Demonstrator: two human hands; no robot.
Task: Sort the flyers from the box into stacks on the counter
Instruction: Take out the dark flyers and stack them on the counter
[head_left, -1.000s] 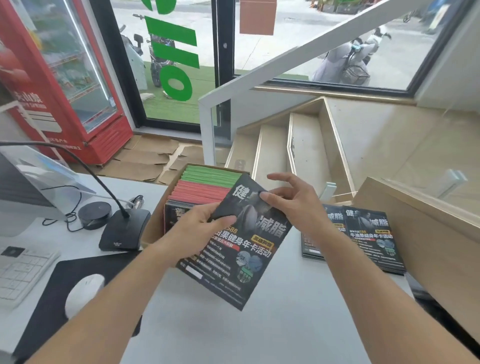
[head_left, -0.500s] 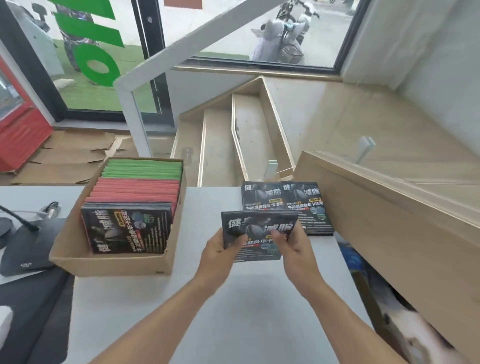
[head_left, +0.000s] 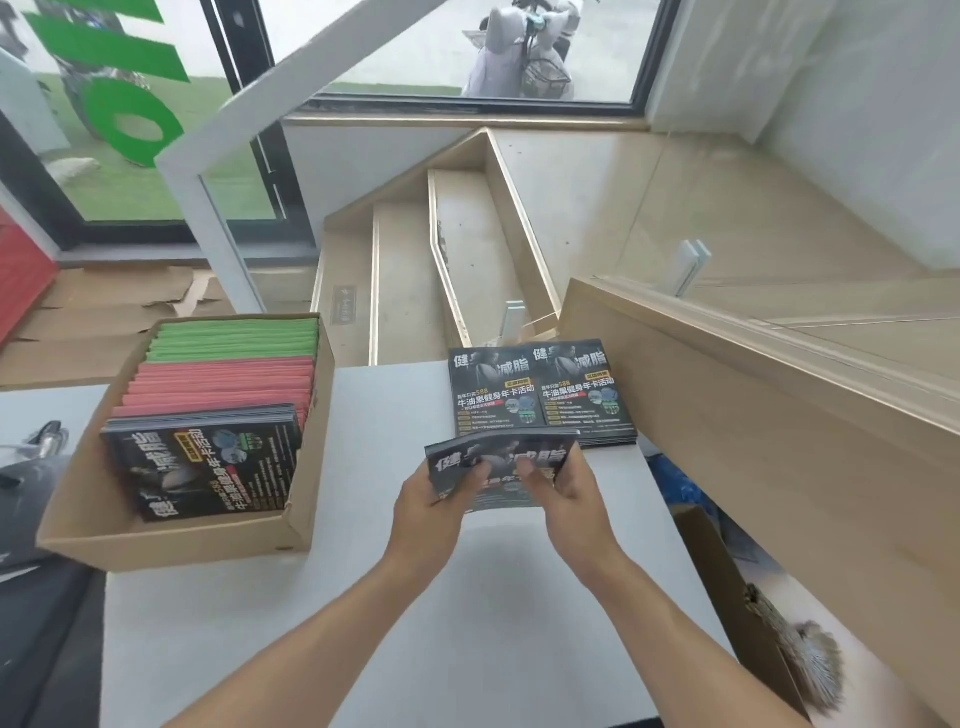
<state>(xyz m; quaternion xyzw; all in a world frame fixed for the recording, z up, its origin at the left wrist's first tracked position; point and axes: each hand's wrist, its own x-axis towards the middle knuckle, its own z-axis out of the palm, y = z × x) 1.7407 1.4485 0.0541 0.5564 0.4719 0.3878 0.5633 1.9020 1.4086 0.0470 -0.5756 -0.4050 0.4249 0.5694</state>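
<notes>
A black flyer (head_left: 501, 457) with white Chinese print is held above the white counter (head_left: 415, 597). My left hand (head_left: 434, 506) grips its left edge with the thumb on top, and my right hand (head_left: 563, 499) grips its right edge the same way. Just beyond it, two stacks of the same black flyers (head_left: 540, 395) lie side by side at the counter's far edge. To the left stands the cardboard box (head_left: 171, 543), holding black flyers (head_left: 202, 467) at the front, red flyers (head_left: 223, 387) behind them and green flyers (head_left: 234, 340) at the back.
A wooden ledge (head_left: 753, 415) rises along the counter's right side. A black mat (head_left: 47, 649) and a microphone base (head_left: 21, 473) sit at the left edge. Beyond the counter, stairs (head_left: 415, 260) drop away behind a white rail (head_left: 208, 218).
Both hands have carried the black flyer away from the box, rightward and forward, until it is just short of the two black stacks. The view has swung right.
</notes>
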